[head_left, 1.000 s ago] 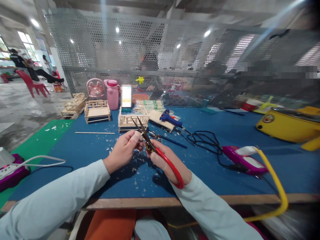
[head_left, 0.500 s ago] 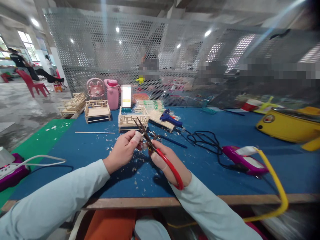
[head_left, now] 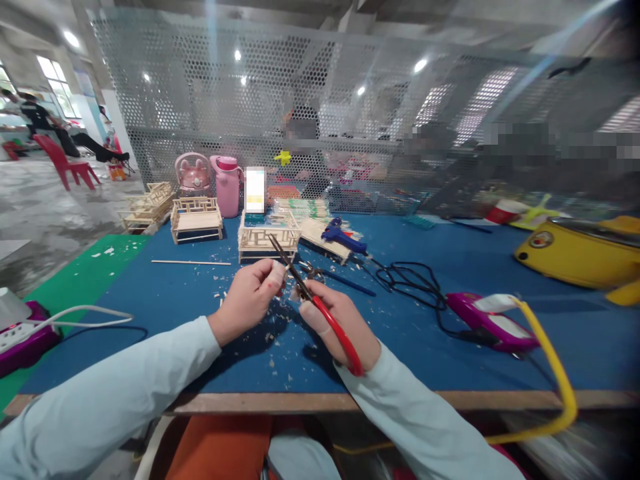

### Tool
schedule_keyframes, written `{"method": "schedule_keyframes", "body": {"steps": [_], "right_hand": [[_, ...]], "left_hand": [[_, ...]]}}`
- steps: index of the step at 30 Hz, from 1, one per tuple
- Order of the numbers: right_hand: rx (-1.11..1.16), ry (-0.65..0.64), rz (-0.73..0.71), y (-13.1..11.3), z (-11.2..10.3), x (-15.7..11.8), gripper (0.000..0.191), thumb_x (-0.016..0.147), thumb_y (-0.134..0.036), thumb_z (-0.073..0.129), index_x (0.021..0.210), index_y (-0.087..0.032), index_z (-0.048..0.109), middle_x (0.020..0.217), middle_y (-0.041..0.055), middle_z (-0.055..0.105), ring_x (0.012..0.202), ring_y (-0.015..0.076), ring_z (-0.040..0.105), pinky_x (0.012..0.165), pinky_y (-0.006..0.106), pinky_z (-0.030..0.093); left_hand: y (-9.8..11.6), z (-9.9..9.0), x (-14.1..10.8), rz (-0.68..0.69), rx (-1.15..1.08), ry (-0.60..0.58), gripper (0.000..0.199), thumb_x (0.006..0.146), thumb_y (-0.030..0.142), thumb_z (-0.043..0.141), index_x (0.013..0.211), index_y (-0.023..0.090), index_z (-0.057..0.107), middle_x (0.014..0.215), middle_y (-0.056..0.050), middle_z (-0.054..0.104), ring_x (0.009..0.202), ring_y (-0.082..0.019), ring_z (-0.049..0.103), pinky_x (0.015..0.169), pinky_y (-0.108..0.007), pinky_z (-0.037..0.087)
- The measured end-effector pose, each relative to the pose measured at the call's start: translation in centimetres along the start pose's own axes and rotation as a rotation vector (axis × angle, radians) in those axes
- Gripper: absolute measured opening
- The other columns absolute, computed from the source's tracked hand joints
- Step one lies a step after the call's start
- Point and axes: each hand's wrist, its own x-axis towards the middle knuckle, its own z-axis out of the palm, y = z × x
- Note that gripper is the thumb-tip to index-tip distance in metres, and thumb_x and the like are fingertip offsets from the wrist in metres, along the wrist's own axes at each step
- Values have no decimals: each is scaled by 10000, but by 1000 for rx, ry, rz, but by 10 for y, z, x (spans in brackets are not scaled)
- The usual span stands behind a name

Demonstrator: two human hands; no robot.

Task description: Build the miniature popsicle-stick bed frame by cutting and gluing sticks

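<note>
My left hand [head_left: 245, 297] is closed in a pinch, its fingertips wrapped in pale tape. A short pale wooden stick [head_left: 287, 267] barely shows at those fingertips, against the blades. My right hand [head_left: 350, 317] grips red-handled scissors [head_left: 341, 333], their dark blades pointing up and left and nearly together. Behind my hands stands a small wooden bed-like frame [head_left: 267, 245] made of sticks. A long thin stick [head_left: 191, 263] lies on the blue table to the left.
A blue glue gun [head_left: 344, 236] rests by a stack of sticks [head_left: 320, 239]. More stick models [head_left: 197, 220], a pink flask [head_left: 228, 188] and a lit phone [head_left: 255, 190] stand behind. At right are a purple power strip [head_left: 493, 322] and a yellow pot [head_left: 575, 257].
The scissor blades have closed from slightly apart to nearly together at the stick. Both hands stay in almost the same place, and the view has shifted slightly.
</note>
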Motion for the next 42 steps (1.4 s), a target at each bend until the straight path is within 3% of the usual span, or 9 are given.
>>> {"method": "schedule_keyframes", "body": {"steps": [3, 10, 16, 20, 23, 27, 32, 36, 42], "right_hand": [[-46, 36, 54, -2, -1, -3, 378, 780, -513, 426, 726, -161, 553, 543, -21, 450, 510, 100, 381, 499, 225, 335], [-390, 143, 416, 21, -47, -56, 340, 670, -334, 552, 974, -210, 463, 637, -27, 586, 544, 137, 548, 538, 240, 445], [-916, 163, 619, 67, -95, -75, 373, 748, -302, 448, 1051, -104, 537, 856, 144, 662, 794, 274, 632, 692, 350, 470], [-1144, -51, 558, 70, -113, -53, 371, 771, -327, 442, 1006, -104, 622, 860, 181, 664, 801, 320, 630, 671, 399, 473], [-1170, 1, 385, 42, -109, -36, 337, 741, -281, 490, 1013, -149, 640, 912, 148, 668, 830, 301, 629, 676, 385, 484], [-698, -27, -21, -1, -76, -3, 294, 814, -327, 441, 999, -229, 647, 969, 46, 678, 871, 200, 625, 769, 312, 476], [-317, -175, -84, -3, -40, 46, 212, 764, -288, 533, 887, -183, 669, 797, 21, 696, 717, 148, 623, 674, 260, 477], [-187, -298, -120, 10, -37, 67, 150, 758, -266, 543, 784, -170, 656, 750, 7, 681, 702, 127, 605, 678, 248, 464], [-461, 4, -281, 35, -58, 94, 158, 797, -258, 510, 780, -166, 638, 776, 39, 659, 726, 140, 567, 684, 275, 422]], "left_hand": [[-2, 1, 0, 5, -13, -30, 287, 843, 354, 376, 650, 159, 460, 591, 18, 479, 572, -99, 448, 569, -216, 357], [-7, 9, -4, 10, -36, -101, 294, 856, 341, 349, 640, 161, 432, 599, 22, 452, 581, -96, 427, 581, -218, 348], [-12, 14, -5, -45, -25, -164, 311, 854, 370, 352, 647, 159, 446, 608, 21, 459, 590, -100, 436, 591, -222, 351], [-18, 14, -5, -64, -30, -178, 311, 853, 380, 354, 666, 158, 467, 605, 20, 466, 596, -106, 444, 596, -227, 354], [-21, 16, -3, -98, -55, -173, 315, 849, 392, 363, 673, 155, 474, 602, 19, 467, 590, -104, 444, 596, -227, 354], [-23, 20, 2, -119, -132, -170, 330, 834, 424, 387, 659, 155, 462, 603, 21, 457, 575, -95, 434, 581, -220, 358], [-24, 19, 5, -130, -199, -149, 328, 825, 438, 406, 678, 151, 470, 610, 21, 464, 574, -93, 443, 575, -222, 375], [-23, 18, 4, -141, -221, -132, 328, 820, 430, 421, 676, 143, 488, 625, 18, 478, 575, -89, 455, 574, -223, 386], [-34, 10, 21, -150, -219, 22, 330, 813, 334, 464, 1090, 158, 505, 812, -25, 586, 578, -84, 499, 533, -217, 406]]}}
